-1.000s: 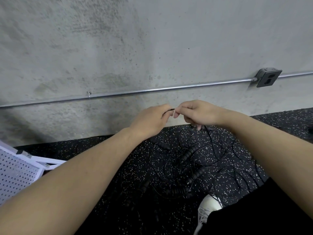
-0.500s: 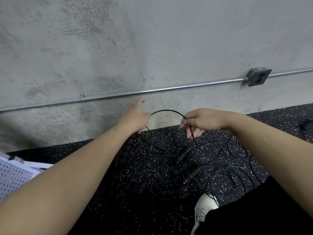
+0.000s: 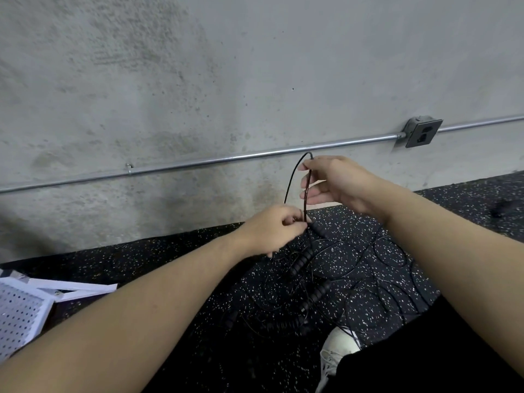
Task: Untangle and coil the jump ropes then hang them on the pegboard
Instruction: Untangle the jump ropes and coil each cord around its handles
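A thin black loop of jump rope (image 3: 295,174) stands up in front of the concrete wall (image 3: 255,66), bent over at the top and running down on both sides. The right hand (image 3: 337,182) pinches the bend at 12 o'clock of the loop between thumb and forefinger, its other fingers loosely spread. The left hand (image 3: 272,231), at 6 o'clock of the loop, has its fingers curled round the two strands where they meet. Below, from 5 to 6 o'clock of the hands, the tangle of ropes and ribbed handles (image 3: 320,282) lies on the speckled floor (image 3: 170,259).

The step in hand looks like untangling: one rope is being drawn out of the heap and doubled. Next, the loop probably needs following down to a handle and freeing from the crossing strands before any coiling.

Half a second ago the loop arched sideways between the hands, left hand raised at 9 o'clock; now it stands upright, right hand higher, left hand lower and closed.

The white pegboard (image 3: 19,316) lies flat at 8 o'clock, with a white shoe (image 3: 337,347) at 5 o'clock.
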Tool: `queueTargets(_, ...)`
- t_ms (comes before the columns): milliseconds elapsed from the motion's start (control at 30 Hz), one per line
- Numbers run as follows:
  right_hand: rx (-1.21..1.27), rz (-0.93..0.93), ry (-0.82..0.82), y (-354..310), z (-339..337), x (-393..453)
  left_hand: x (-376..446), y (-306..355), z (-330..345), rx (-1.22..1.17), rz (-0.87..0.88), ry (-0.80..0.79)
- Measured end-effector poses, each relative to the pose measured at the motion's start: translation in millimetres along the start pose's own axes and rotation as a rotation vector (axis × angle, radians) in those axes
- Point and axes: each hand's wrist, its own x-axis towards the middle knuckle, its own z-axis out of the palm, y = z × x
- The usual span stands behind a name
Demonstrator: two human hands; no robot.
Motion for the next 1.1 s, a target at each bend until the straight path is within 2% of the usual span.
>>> queueTargets(167,0.196,0.053,0.062,-1.6,-5.8,3.4,2.3,9.6,8.5,-0.076,-0.002,-0.032)
queueTargets(267,0.195,0.116,0.099,2.0,-15.3,7.2,7.0,14.5,5.5,-0.111,-0.03,0.029)
queueTargets(333,0.013,0.143,0.124,8.7,-21.1,8.8,10.9,16.5,2.2,-0.206,-0.028,0.109)
queueTargets(400,-0.254,0.151,0.067,17.7,-27.5,5.0,16.6,17.7,-1.8,-0.344,-0.066,0.191)
queueTargets(533,-0.895,0.13,-0.325,33.1,-34.5,-7.6,25.8,17.4,-11.0,-0.666,-0.185,0.278)
queueTargets(600,-0.995,0.162,-0.452,38.8,-33.0,-9.7,29.2,16.1,-13.2,-0.833,-0.227,0.284)
queueTargets(633,-1.003,0.162,-0.461,41.2,-31.1,-9.3,30.9,15.7,-13.3,-0.896,-0.243,0.281)
queueTargets(733,-1.028,0.09,-0.375,45.8,-29.4,-5.9,34.9,17.0,-11.8,-0.985,-0.269,0.285)
queueTargets(800,-1.032,0.038,-0.271,47.7,-32.1,-2.7,37.0,17.5,-9.6,-0.961,-0.28,0.309)
queueTargets(900,-0.954,-0.061,-0.042,45.2,-37.3,-0.2,38.1,14.6,-1.4,-0.704,-0.274,0.31)
queueTargets(967,-0.885,-0.131,0.073,40.3,-38.5,0.8,38.6,11.1,8.4,-0.54,-0.266,0.246)
queueTargets(1100,-0.552,-0.162,0.136,31.3,-32.1,1.4,42.6,3.7,28.5,-0.336,-0.241,0.101)
